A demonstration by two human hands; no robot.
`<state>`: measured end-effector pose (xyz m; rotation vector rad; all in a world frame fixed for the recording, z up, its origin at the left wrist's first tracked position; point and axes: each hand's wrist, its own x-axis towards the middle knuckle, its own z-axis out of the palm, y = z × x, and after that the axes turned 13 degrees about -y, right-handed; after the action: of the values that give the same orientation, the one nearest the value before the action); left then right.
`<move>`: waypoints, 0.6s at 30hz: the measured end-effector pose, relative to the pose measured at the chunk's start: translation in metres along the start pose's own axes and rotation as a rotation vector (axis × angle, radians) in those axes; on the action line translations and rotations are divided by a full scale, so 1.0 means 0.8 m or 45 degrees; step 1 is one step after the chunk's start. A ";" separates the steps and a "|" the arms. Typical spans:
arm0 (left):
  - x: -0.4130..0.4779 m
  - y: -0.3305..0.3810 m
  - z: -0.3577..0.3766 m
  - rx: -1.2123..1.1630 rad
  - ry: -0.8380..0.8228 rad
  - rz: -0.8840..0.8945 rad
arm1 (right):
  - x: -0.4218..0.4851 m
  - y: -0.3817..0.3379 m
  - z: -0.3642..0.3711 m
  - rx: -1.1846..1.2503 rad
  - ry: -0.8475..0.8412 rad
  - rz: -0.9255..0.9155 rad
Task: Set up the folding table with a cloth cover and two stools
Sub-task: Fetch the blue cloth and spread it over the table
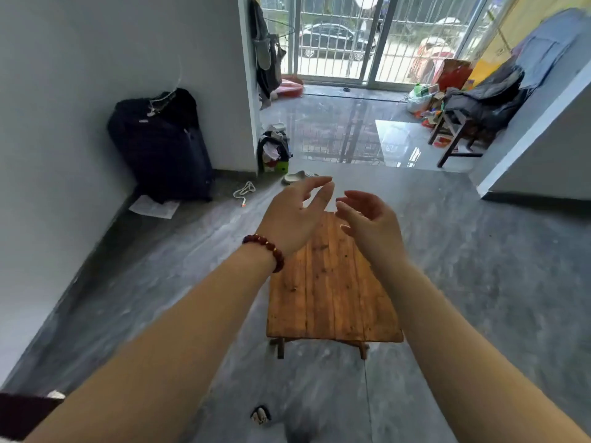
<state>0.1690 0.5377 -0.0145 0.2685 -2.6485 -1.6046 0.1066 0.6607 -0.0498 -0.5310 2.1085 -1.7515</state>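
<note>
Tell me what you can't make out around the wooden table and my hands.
Head view:
- Far end of the wooden table: hidden behind the left hand and right hand.
- Its legs: the top covers all but two feet.
- Seat of the stool at far right: buried under dark clothes.
- Near the bottom edge, a small floor object: too blurred to identify.

Both forearms are bare of sleeves; a dark red beaded bracelet (265,251) circles the left wrist.

A home: suitcase (163,145) by the wall, clothes-heaped chair (473,113), barred balcony door (358,36).
</note>
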 end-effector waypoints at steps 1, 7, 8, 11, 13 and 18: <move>-0.001 0.004 -0.006 0.006 -0.005 0.026 | 0.000 -0.007 0.004 0.030 0.011 -0.010; -0.004 0.005 -0.037 -0.090 -0.052 0.109 | -0.008 -0.032 0.022 0.046 0.096 -0.040; -0.004 0.003 -0.039 -0.103 -0.070 0.117 | -0.010 -0.034 0.022 0.062 0.116 -0.036; 0.000 0.000 -0.039 -0.127 -0.117 0.131 | -0.019 -0.037 0.017 0.055 0.179 -0.011; 0.002 0.001 -0.031 -0.163 -0.145 0.137 | -0.027 -0.038 0.009 0.061 0.211 0.006; 0.011 0.013 -0.001 -0.155 -0.256 0.145 | -0.045 -0.036 -0.018 0.124 0.305 0.054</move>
<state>0.1595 0.5400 -0.0053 -0.0490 -2.6335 -1.8350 0.1325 0.6863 -0.0180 -0.2587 2.1570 -1.9663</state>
